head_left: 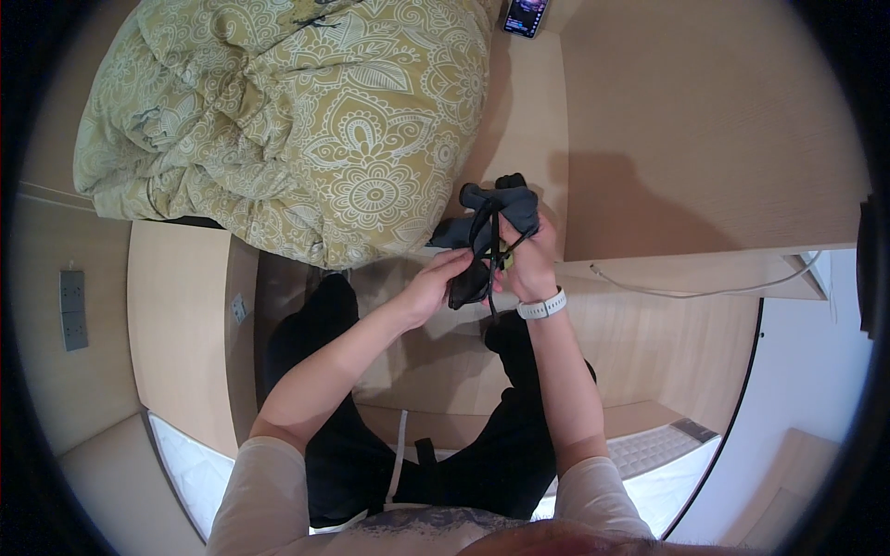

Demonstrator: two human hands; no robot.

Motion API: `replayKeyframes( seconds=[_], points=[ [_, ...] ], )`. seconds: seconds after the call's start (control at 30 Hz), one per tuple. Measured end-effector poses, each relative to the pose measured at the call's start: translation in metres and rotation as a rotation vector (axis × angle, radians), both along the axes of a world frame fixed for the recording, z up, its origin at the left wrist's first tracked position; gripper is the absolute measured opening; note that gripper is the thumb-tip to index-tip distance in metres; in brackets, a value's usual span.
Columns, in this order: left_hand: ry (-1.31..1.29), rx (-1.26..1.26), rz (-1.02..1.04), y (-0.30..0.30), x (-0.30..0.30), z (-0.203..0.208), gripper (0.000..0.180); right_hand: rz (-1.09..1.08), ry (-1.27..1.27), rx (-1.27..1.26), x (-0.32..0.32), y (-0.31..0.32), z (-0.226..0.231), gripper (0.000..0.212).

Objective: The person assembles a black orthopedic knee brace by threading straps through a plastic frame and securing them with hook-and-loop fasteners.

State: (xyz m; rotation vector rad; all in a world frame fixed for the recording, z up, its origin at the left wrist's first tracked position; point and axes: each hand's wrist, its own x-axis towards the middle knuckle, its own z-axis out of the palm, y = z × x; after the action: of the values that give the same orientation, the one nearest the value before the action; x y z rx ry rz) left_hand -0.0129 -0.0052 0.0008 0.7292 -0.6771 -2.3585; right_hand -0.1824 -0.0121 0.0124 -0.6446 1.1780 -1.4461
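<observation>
The left hand (428,289) and right hand (532,261) both have a closed grip on a soft dark-grey fabric bundle with thin black straps (515,206), held near the mustard-and-white floral quilt (371,139). Uneven pulling could tangle the straps. No writing is legible on the bundle; the black rectangular phone's (526,17) screen text is too small.

On my feed I see a dark grey cloth bundle (513,206), crumpled, just off centre toward one o'clock; black straps (494,243) loop across it (I can't trace their ends), with a black part (470,284) hanging toward seven o'clock.
</observation>
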Motion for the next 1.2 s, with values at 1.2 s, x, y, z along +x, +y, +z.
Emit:
replayKeyframes(
  seconds=[1.2],
  points=[
    [-0.23, -0.005, 0.021, 0.0, -0.003, -0.001, 0.05, 0.141, 0.378, -0.021, 0.013, -0.004, -0.002, 0.027]
  ],
)
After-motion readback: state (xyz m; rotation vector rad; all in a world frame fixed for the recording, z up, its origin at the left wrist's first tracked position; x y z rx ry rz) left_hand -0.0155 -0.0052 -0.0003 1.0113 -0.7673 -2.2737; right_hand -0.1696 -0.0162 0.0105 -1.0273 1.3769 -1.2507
